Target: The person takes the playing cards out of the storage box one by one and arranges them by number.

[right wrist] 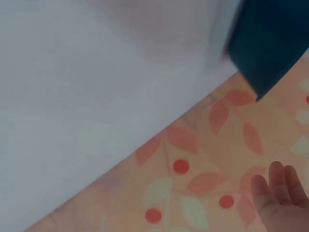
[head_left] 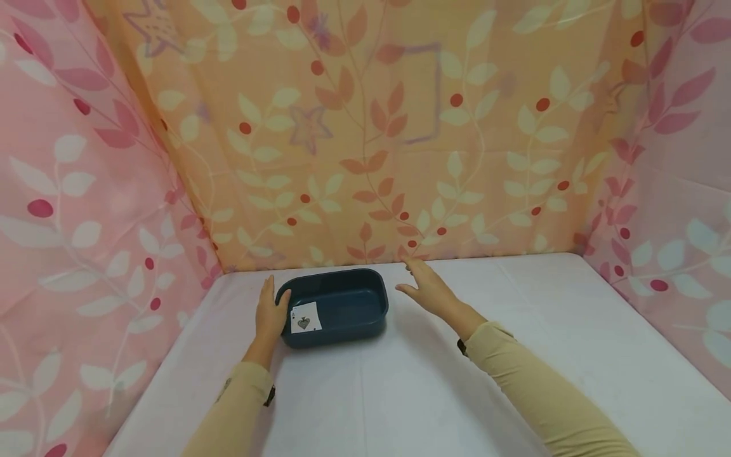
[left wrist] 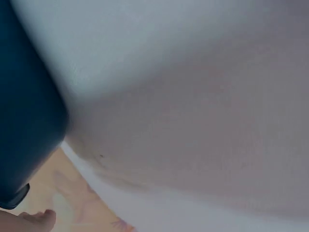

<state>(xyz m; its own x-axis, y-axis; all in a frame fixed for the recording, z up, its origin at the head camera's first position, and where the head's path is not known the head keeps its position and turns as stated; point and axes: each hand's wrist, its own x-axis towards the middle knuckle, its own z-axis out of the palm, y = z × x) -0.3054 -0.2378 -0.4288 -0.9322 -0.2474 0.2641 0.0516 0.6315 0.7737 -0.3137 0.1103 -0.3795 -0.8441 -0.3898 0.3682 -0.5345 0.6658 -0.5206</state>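
In the head view, I identify a large, ornate dark spade (head_left: 304, 323) printed on the white playing card (head_left: 311, 310). A small index (head_left: 294, 312) stands in the card's upper left corner, and a small mark (head_left: 315, 328) at its lower right; at this size I cannot read either reliably. On the orange leaf-patterned backdrop (head_left: 365, 143), I register faint purple star outlines (head_left: 310, 128) and an angular, bracket-shaped line (head_left: 438, 92).
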